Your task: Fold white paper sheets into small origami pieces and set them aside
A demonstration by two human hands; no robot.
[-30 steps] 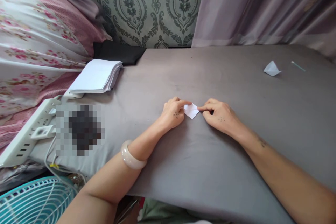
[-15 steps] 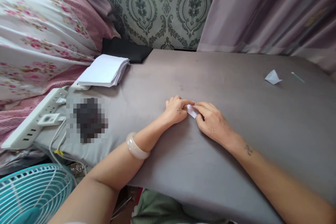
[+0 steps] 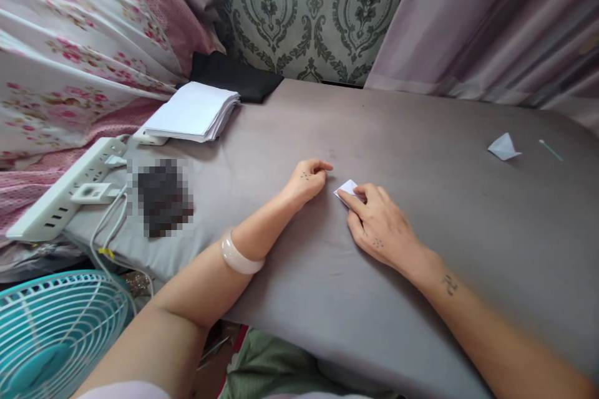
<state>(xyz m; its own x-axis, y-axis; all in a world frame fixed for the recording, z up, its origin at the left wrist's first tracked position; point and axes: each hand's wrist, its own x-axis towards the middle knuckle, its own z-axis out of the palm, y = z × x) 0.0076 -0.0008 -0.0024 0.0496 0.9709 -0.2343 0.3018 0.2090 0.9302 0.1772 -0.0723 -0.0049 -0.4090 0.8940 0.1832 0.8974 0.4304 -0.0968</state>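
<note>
No readable text, apparently

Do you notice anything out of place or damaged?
Perhaps the swab-like stick, lying loose at far right beside a folded paper piece: it seems unrelated to the papers. I see no spill; the white paper under the right hand shows no obvious tear.

- Tabletop [image 3: 421, 137] softly lit, medium brightness.
- Diffuse shadows cast along forearms [image 3: 264, 215].
- Small highlight reflected off bangle [image 3: 239, 255].
- Paper stack [image 3: 191, 111], upper left, rendered near-white.
- Dark patch [image 3: 165, 199] at left pixelated.
- Upper-right curtain [image 3: 472, 31] rendered dim, slightly soft.
- Lower corners stretched.
</note>
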